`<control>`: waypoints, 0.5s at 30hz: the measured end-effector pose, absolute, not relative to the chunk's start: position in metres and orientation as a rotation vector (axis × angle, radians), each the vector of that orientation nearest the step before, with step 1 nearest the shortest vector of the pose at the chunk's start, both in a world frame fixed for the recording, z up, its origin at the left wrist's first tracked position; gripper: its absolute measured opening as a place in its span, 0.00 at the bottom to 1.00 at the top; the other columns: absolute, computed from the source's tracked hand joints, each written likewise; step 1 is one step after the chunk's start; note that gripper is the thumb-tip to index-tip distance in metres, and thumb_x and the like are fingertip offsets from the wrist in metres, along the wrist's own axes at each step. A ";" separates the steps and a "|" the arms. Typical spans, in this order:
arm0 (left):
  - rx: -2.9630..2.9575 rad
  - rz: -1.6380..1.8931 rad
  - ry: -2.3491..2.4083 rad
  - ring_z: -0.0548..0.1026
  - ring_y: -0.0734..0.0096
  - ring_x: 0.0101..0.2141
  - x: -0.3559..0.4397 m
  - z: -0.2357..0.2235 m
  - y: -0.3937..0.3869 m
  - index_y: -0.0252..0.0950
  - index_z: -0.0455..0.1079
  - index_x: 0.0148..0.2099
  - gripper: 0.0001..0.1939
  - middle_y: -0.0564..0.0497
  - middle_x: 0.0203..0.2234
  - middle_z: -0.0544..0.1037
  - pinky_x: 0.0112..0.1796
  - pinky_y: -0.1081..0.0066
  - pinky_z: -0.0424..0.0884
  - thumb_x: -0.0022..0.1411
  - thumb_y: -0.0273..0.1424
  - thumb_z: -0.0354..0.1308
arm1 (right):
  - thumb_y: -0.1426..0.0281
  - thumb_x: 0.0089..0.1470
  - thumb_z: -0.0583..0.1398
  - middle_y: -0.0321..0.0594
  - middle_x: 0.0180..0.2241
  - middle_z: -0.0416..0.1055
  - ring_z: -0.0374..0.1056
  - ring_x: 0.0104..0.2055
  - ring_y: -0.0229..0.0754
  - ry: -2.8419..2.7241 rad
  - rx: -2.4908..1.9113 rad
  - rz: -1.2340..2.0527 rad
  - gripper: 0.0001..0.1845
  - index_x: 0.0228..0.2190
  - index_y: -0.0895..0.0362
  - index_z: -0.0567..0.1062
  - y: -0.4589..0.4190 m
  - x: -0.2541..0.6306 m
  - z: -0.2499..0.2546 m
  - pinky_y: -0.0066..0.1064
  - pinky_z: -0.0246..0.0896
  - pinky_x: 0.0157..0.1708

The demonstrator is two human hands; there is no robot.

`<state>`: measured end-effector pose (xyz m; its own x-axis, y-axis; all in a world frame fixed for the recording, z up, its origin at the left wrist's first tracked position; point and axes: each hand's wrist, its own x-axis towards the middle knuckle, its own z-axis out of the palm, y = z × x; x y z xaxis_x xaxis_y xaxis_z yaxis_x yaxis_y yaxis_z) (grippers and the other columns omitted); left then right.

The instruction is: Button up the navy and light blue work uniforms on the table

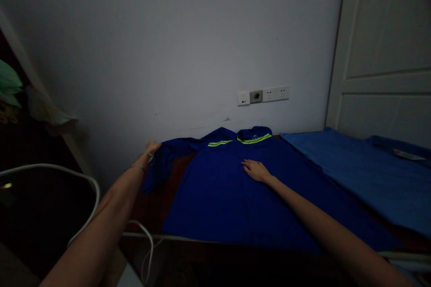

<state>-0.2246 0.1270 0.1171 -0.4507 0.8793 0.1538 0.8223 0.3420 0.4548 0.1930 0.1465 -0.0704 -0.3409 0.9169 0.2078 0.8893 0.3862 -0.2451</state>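
Note:
A dark blue work jacket (215, 193) with yellow-green reflective strips lies spread on a dark reddish-brown surface, its collar toward the wall. Its left-hand sleeve (178, 144) stretches out to the side and bends downward. At the bend, my left hand (153, 147) is closed on the sleeve cloth, the fingers partly turned from view. Flat on the jacket's front, near the middle, rests my right hand (256, 170) with its fingers extended. The jacket's other sleeve cannot be made out.
A lighter blue garment (363, 166) lies to the right of the jacket. Wall sockets (269, 94) sit above the surface, and a white panelled door (387, 54) stands at the right. A white cable (67, 168) loops at the left, near my forearm.

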 end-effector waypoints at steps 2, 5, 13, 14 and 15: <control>1.612 0.722 2.482 0.61 0.77 0.23 -0.219 0.130 0.135 0.28 0.61 0.22 0.11 0.56 0.11 0.55 0.24 0.78 0.52 0.55 0.24 0.53 | 0.62 0.56 0.44 0.42 0.56 0.56 0.50 0.58 0.44 -2.342 -1.577 0.129 0.25 0.52 0.54 0.63 0.147 0.194 -0.071 0.42 0.43 0.54; 1.747 0.750 2.341 0.60 0.80 0.22 -0.206 0.149 0.146 0.27 0.63 0.24 0.08 0.57 0.11 0.57 0.24 0.80 0.53 0.54 0.25 0.55 | 0.62 0.55 0.44 0.42 0.56 0.56 0.50 0.58 0.44 -2.339 -1.564 0.145 0.25 0.52 0.54 0.64 0.150 0.196 -0.071 0.41 0.42 0.54; 1.733 0.805 1.796 0.64 0.78 0.20 -0.140 0.164 0.173 0.27 0.65 0.28 0.06 0.54 0.14 0.66 0.25 0.77 0.63 0.51 0.27 0.57 | 0.70 0.48 0.53 0.48 0.50 0.64 0.61 0.51 0.45 -2.073 -1.396 0.616 0.25 0.50 0.61 0.65 0.154 0.164 -0.048 0.34 0.52 0.51; 1.678 0.814 1.713 0.66 0.77 0.20 -0.130 0.160 0.175 0.27 0.64 0.29 0.06 0.53 0.15 0.67 0.26 0.75 0.65 0.51 0.26 0.56 | 0.69 0.48 0.53 0.48 0.48 0.66 0.63 0.49 0.44 -1.964 -1.347 0.739 0.24 0.49 0.61 0.66 0.151 0.155 -0.045 0.33 0.54 0.49; 1.629 0.823 1.652 0.67 0.76 0.21 -0.120 0.155 0.177 0.27 0.64 0.30 0.05 0.52 0.16 0.67 0.26 0.74 0.67 0.52 0.26 0.55 | 0.68 0.49 0.54 0.47 0.45 0.68 0.65 0.45 0.43 -1.839 -1.305 0.901 0.23 0.48 0.60 0.66 0.146 0.146 -0.041 0.33 0.57 0.46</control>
